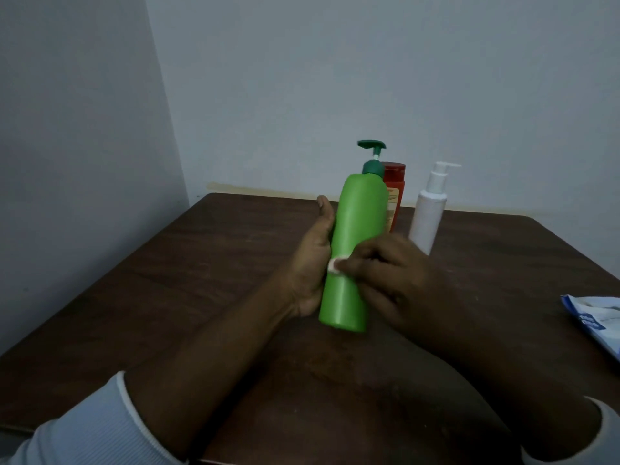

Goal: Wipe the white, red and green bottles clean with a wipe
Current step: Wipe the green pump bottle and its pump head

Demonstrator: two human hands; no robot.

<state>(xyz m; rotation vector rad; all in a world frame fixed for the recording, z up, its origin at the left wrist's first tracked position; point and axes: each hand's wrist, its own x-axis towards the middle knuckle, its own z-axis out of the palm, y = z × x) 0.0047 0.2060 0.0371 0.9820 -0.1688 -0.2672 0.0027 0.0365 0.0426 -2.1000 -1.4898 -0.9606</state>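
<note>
1. Now the left hand (312, 263) grips the green bottle (355, 250), near upright over the tabletop (201, 280).
2. On the bottle's right, the right hand (389, 276) pinches the wipe (335, 265) against its lower body; strokes should follow its long axis.

Nothing legible: print on the red bottle (396, 193) and the wipe packet (597, 322) is blurred.
</note>
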